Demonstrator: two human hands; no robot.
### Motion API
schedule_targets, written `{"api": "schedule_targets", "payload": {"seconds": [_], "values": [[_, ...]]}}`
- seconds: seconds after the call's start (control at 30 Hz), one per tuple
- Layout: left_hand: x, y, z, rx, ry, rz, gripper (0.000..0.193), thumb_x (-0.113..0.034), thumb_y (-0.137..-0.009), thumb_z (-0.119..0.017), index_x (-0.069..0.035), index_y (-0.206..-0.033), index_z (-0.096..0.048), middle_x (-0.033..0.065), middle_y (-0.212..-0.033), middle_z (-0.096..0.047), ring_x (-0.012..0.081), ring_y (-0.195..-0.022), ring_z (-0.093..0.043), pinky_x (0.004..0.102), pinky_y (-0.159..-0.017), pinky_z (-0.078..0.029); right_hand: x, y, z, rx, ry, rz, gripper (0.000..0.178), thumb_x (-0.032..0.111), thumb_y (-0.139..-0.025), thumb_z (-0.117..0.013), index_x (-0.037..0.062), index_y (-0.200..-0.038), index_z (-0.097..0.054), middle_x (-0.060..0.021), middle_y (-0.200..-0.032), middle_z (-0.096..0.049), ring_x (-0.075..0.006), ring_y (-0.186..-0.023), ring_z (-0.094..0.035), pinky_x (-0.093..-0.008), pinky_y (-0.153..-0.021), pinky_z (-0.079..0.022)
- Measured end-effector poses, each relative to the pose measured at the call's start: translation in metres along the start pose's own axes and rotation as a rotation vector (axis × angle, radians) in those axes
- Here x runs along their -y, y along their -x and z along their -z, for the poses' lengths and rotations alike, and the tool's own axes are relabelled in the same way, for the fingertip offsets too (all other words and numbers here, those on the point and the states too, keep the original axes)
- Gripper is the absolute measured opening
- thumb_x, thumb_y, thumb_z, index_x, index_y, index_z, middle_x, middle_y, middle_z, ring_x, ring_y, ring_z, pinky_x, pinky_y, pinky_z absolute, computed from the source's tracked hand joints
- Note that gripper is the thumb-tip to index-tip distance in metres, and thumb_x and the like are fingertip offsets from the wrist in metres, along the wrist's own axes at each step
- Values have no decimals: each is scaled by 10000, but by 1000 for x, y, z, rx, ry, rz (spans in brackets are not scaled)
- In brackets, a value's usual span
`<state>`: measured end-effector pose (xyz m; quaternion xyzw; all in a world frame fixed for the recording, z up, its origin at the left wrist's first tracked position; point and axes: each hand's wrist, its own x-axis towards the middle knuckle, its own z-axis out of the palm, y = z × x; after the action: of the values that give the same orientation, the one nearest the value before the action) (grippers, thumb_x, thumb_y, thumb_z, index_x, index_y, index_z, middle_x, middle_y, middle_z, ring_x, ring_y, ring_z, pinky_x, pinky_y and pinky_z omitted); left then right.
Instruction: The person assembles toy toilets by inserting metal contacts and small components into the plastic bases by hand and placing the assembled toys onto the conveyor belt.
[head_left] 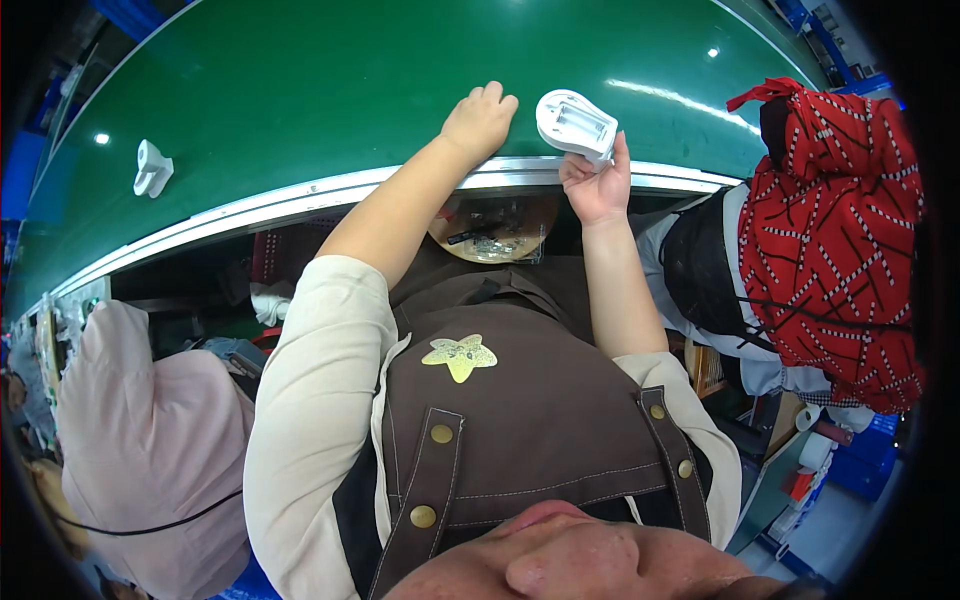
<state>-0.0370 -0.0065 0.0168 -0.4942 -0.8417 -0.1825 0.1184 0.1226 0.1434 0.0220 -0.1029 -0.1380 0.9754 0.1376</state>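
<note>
My right hand (600, 190) grips a white plastic housing (578, 124) by its narrow end, just above the table's near edge. The housing has a rounded body, and a rectangular recess like a battery compartment faces up. To its left, my left hand (480, 122) rests on the green table (330, 90) with its fingers curled in. What those fingers hold, if anything, is hidden beneath the hand. A gap separates the left hand from the housing.
Another white plastic piece (152, 170) stands at the table's far left. Below the metal table edge (330, 190), a round tray (520, 225) carries small loose parts. A person in red patterned cloth (830, 230) is close on my right; another person in pale pink (150, 430) is on my left.
</note>
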Motion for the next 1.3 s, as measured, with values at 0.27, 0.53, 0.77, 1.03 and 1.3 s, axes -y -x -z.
{"api": "schedule_targets", "payload": {"seconds": [0.27, 0.53, 0.77, 1.03, 1.3], "values": [[17, 5, -4, -223, 241, 271, 206, -114, -897, -558, -47, -1082, -617, 202, -981, -590, 370, -906, -605, 425, -787, -526, 1, 8, 5, 2, 132, 45, 367, 436, -951, -546, 102, -1093, -598, -34, -954, -645, -128, -614, -452, -259, -550, -340], [-17, 35, 59, 45, 1623, 720, 144, -193, -937, -647, -95, -1042, -641, 0, -937, -573, 81, -744, -542, 235, -574, -444, -18, 11, -5, -83, 257, 53, 311, 405, -947, -588, 137, -1105, -575, -24, -941, -608, -137, -639, -466, -263, -554, -358], [-23, 62, 75, 23, 499, -72, 239, -91, -857, -671, -133, -1093, -682, 98, -997, -583, 262, -840, -619, 340, -734, -526, -20, 14, -15, -121, 385, 32, 297, 376, -942, -603, 121, -1093, -594, 0, -924, -618, -100, -690, -514, -225, -532, -369], [-13, 63, 88, 74, 213, -278, 296, -27, -815, -606, -74, -1106, -582, 101, -1027, -571, 304, -898, -624, 389, -746, -521, -24, 11, -43, -148, 565, 65, 348, 383, -942, -610, 94, -1136, -593, -9, -899, -614, -86, -596, -455, -217, -510, -353], [-6, 74, 81, -35, 188, -316, 295, -41, -803, -597, -59, -1097, -578, 95, -1005, -574, 295, -888, -627, 388, -743, -521, -30, 6, -50, -153, 635, 57, 318, 361, -951, -602, 92, -1121, -606, 2, -888, -613, -83, -588, -452, -217, -505, -341]]}}
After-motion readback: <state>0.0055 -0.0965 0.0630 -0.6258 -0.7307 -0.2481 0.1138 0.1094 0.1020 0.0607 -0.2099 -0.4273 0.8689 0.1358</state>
